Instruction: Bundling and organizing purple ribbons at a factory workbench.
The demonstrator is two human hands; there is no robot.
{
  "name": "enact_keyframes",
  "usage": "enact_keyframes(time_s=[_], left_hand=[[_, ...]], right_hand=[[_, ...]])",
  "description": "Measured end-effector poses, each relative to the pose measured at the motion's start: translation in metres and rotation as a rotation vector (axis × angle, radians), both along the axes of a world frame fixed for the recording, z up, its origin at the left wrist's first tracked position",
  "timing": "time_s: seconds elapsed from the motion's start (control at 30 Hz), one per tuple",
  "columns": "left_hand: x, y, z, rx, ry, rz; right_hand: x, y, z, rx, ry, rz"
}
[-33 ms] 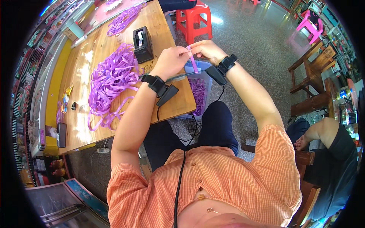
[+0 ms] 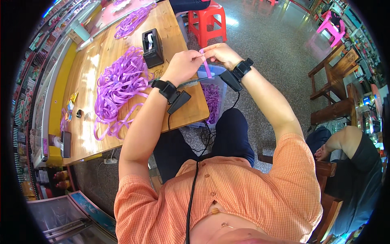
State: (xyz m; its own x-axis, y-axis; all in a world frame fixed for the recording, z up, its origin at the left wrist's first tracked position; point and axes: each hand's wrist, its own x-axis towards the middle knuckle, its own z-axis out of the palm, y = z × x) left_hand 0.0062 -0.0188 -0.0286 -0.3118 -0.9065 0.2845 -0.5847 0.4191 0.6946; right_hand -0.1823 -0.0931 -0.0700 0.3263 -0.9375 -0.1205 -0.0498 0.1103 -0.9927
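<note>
A short strip of purple ribbon hangs between my two hands, just off the right side of the wooden table. My left hand pinches near its upper end. From the other side, my right hand grips the same end with thumb and index finger; the hands nearly touch. Under them stands a clear plastic bin holding many small purple ribbon pieces. Left of my left hand, a black tape dispenser sits on the table, beside a large loose heap of purple ribbon.
Another ribbon bundle lies farther back on the table. Beyond the bin is a red plastic stool. Wooden chairs and a seated person in dark clothes are at right. Black cables hang near my knees.
</note>
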Motion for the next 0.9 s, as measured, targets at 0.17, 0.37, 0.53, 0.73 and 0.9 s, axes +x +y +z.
enact_keyframes(time_s=[0.17,0.37,0.53,0.73,0.9], left_hand=[[0.008,-0.017,-0.022,-0.26,-0.206,-0.207],[-0.005,-0.015,-0.02,-0.085,-0.425,-0.089],[0.0,-0.017,-0.024,-0.05,-0.409,-0.09],[-0.006,-0.015,-0.021,-0.07,-0.419,-0.07],[-0.004,-0.014,-0.019,-0.004,-0.465,-0.066]], right_hand=[[-0.001,0.009,0.001,0.076,0.058,0.017],[-0.034,0.029,-0.032,0.042,0.151,0.173],[-0.016,0.072,-0.044,-0.028,-0.142,0.328],[-0.015,0.097,-0.055,0.058,-0.093,0.156],[-0.01,0.12,-0.038,0.045,-0.022,0.118]])
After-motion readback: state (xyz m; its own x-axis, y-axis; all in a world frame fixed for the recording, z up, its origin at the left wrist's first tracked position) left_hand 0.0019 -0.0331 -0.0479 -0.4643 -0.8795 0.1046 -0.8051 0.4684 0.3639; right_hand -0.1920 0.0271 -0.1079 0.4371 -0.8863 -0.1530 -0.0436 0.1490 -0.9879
